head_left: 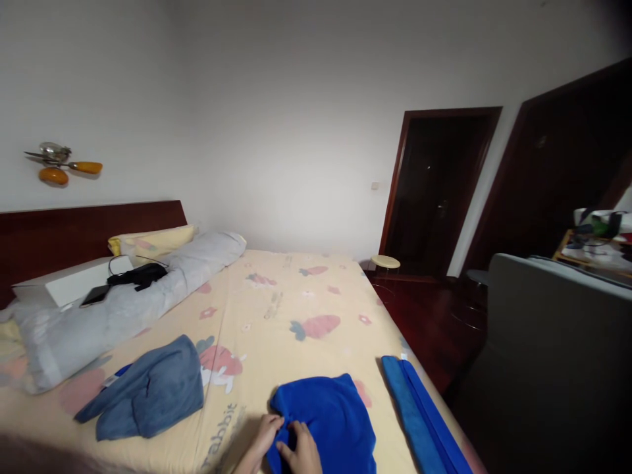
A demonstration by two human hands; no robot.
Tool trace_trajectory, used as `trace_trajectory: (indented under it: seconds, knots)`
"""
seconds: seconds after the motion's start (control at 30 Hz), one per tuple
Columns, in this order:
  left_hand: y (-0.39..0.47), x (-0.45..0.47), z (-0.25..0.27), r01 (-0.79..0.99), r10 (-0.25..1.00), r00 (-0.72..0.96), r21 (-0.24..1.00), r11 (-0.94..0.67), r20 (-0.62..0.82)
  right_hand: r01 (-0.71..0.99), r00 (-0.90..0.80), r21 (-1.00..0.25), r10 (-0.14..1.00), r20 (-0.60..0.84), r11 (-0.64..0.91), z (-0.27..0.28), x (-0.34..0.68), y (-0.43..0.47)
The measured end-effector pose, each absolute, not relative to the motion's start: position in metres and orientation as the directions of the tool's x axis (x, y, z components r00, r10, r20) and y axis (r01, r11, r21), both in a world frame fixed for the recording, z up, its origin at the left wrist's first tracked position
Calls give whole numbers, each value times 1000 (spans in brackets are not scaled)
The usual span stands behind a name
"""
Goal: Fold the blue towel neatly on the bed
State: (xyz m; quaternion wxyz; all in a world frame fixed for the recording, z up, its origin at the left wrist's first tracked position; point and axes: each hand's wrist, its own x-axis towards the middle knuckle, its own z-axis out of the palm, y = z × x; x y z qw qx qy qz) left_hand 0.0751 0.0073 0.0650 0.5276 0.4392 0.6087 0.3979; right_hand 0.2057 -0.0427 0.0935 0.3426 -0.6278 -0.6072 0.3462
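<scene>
Working hands: both sit at the near left edge of the blue cloth [328, 411], close together. The left hand [266, 434] pinches a bunched fold; the right hand [303, 453] has thumb and fingers bent against the fabric beside it, and whether they close on it cannot be told.
Grip: a light fingertip hold probably serves the person best, since a tight clutch would likely deepen the creases.
Edge: finding the true hem by feel and drawing it straight between the two hands seems wiser than tugging one point.
Surface: a flat palm stroked outward from the gathered spot would probably settle the ridges without dragging the whole piece.
Blue cloth: it lies on the near part of the bed [279, 263], vivid royal blue, soft and matte, puckered by the fingers, smoother toward its far right corner, its outline uneven.
Right neighbours: a teal strip [399, 395] and a blue strip [432, 415], long and narrow, lie side by side near the bed's edge.
Left neighbour: a grey-blue cloth [160, 392] lies loosely folded, well apart from the hands.
Beyond: a rolled grey quilt [133, 309] lies toward the headboard [93, 224].
</scene>
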Motion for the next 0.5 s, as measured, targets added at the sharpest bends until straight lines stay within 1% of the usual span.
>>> trace_trajectory:
  seconds: [0.07, 0.23, 0.4, 0.5]
  knots:
    - [5, 78, 65, 104, 950, -29, 944, 314, -312, 547, 72, -834, 997, -37, -71, 91, 208, -44]
    - [-3, 85, 68, 79, 922, 79, 925, 373, -379, 503, 38, -863, 998, -44, -57, 86, 230, -47]
    - [-6, 87, 72, 31, 896, 132, 905, 425, -425, 396, 29, -917, 999, -31, -40, 80, 243, -49]
    - [-7, 84, 77, -27, 889, 178, 901, 432, -421, 319, 39, -947, 999, -30, -41, 75, 250, -47]
